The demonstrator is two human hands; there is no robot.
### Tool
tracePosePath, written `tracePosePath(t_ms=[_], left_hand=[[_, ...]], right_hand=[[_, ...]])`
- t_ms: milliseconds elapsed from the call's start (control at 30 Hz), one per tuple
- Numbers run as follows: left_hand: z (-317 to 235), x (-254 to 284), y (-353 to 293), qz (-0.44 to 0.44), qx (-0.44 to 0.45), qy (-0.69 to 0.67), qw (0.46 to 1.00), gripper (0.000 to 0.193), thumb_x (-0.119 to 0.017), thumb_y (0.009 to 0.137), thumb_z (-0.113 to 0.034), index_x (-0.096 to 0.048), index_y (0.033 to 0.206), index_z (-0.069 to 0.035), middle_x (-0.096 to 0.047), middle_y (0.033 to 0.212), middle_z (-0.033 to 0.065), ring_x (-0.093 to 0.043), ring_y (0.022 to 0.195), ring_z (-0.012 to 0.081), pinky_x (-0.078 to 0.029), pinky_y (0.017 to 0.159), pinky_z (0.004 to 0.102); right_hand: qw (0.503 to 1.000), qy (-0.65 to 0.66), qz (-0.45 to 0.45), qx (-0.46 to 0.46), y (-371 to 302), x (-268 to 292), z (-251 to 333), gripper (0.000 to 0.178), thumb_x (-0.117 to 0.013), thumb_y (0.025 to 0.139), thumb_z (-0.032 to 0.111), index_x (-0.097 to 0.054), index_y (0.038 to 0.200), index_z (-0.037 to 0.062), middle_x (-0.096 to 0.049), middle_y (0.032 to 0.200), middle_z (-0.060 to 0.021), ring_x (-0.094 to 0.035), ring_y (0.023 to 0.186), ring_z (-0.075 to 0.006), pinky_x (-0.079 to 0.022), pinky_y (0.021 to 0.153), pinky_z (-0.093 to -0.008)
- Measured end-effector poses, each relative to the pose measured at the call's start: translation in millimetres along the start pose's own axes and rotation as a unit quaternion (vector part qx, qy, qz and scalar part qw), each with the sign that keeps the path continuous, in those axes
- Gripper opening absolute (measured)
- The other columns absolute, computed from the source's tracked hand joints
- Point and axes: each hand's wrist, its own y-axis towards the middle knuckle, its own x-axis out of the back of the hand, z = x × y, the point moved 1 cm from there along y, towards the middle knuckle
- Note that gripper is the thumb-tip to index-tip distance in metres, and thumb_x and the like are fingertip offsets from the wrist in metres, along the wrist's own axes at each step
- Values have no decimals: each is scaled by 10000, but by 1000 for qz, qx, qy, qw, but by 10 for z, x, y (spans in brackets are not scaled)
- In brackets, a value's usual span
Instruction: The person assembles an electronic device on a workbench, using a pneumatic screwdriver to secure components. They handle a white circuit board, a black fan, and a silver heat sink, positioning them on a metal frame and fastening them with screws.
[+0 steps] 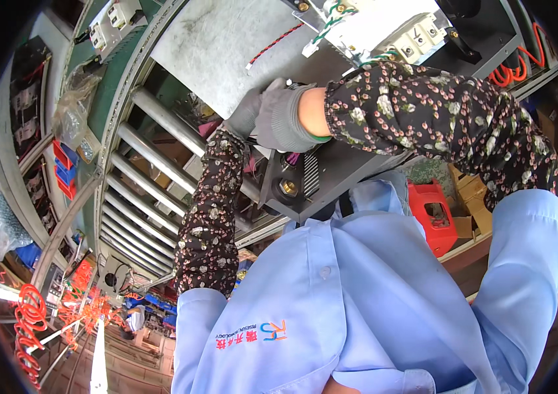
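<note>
My left hand (246, 114) and my right hand (283, 119), both in grey knit gloves, are close together over the near left part of a dark grey metal housing (351, 172). The right hand overlaps the left, and their fingers are mostly hidden, so whatever they may hold does not show. Just below them, the housing has a brass-coloured fitting (287, 188), a row of slots (311, 172) and purple wires (292, 158). Beyond the hands lies a bare silver metal plate (210, 49). On it rests a twisted red-and-black wire (276, 46) with a white plug.
A cream terminal block (418, 41) and green-white wires (323, 33) sit at the far right. Metal rollers (154, 157) run along the left. Orange coiled hoses (510, 71) hang right. Below are a red plastic piece (431, 217) and cardboard boxes (472, 197). Another person (136, 318) stands far off.
</note>
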Motion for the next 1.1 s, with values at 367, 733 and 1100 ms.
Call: tracePosePath(t_ms=[367,733,1100], left_hand=[[-106,-148,-384,-63,31,61,996,639,-586,796,-480,-479,1184,16,-579,1014,110,-555,925,154,-443,808,274],[-188,-227,-373,-79,43,100,991,644,-587,788,-491,-494,1167,22,-581,1026,137,-557,945,174,-441,819,282],[4,-48,-337,-242,36,373,895,629,-612,757,-488,-543,1118,23,-608,970,202,-598,890,232,-463,779,305]], right_hand=[[981,70,-179,-42,-31,472,11,199,-624,697,142,-671,862,42,-656,847,-115,-637,797,-315,-523,643,-395],[973,65,-211,-69,20,354,32,179,-594,702,120,-678,847,57,-655,793,-107,-643,751,-289,-523,611,-377],[823,394,-393,112,-1585,198,409,103,-607,723,115,-613,784,32,-584,650,-67,-581,586,-215,-456,530,-312]])
